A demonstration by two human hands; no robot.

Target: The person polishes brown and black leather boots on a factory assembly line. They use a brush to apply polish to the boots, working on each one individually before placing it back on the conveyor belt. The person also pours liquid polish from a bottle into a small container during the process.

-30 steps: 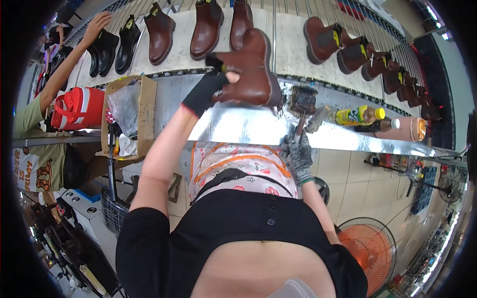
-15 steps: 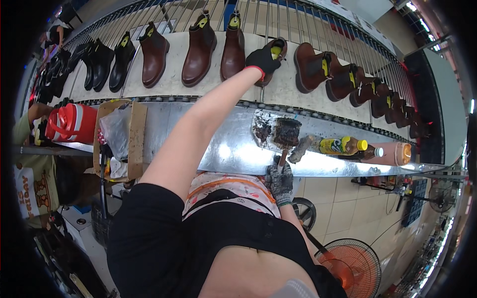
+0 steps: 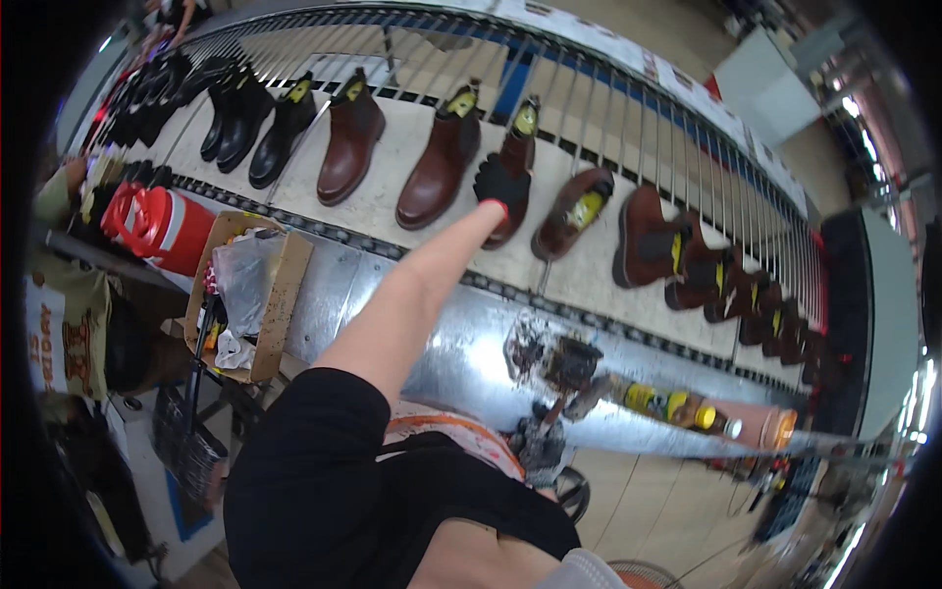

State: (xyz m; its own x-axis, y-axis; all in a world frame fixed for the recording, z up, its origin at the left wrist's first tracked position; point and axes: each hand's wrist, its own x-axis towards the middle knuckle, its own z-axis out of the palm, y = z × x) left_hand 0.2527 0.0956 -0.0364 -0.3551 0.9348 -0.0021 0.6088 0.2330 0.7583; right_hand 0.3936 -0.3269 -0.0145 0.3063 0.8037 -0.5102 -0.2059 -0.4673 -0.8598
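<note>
Head | left hand point(image 3: 503, 184) | moved onto adjacent brown boot point(image 3: 519, 147)

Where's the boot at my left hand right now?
In the head view, the brown boot is just right of centre in the upper half, partly behind your left hand, between two more boots on the pale board.

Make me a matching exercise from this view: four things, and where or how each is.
1. Black-gloved left hand
2. Grey-gloved right hand
3. Red-and-white plastic cooler jug
4. Open brown cardboard box

A. Holds a crumpled translucent plastic bag
B. Gripping a brown stick-shaped handle
C. At a brown leather boot
D. Just left of the box

Pairs: 1-C; 2-B; 3-D; 4-A
</note>
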